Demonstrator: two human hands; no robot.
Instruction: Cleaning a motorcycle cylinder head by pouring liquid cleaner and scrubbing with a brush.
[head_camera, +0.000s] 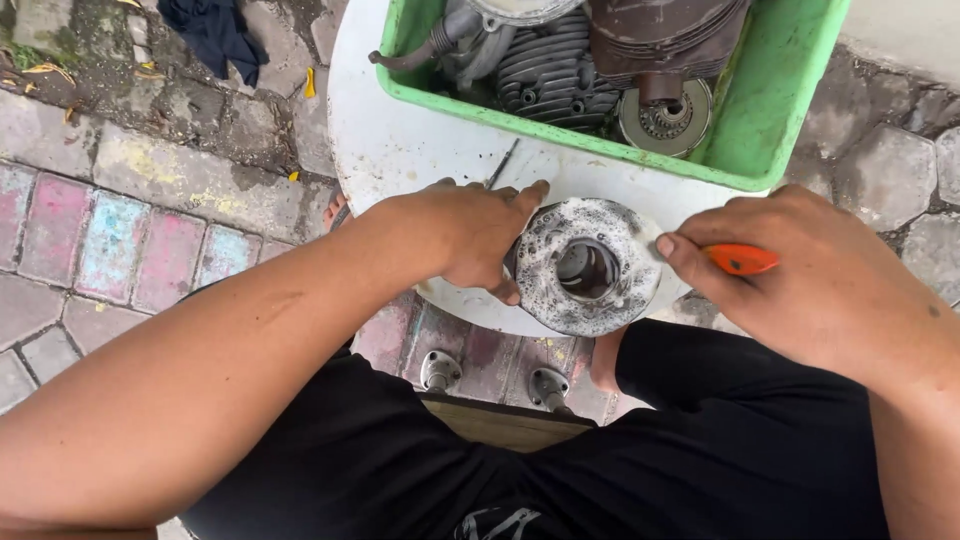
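Note:
My left hand (470, 232) grips the left side of a round metal engine part (588, 266) covered in soapy foam, with a hole through its middle. The part rests on the near edge of a white round surface (390, 140). My right hand (810, 275) is closed around an orange-handled tool (741, 260), thumb pressed near the part's right rim. The tool's working end is hidden behind the hand and the part.
A green plastic tub (775, 100) on the white surface holds finned engine cylinders (555, 65) and a gear-like part (663, 120). Two metal pieces (440, 370) lie on the paving below. A dark cloth (215, 35) lies at top left. My legs in black shorts fill the bottom.

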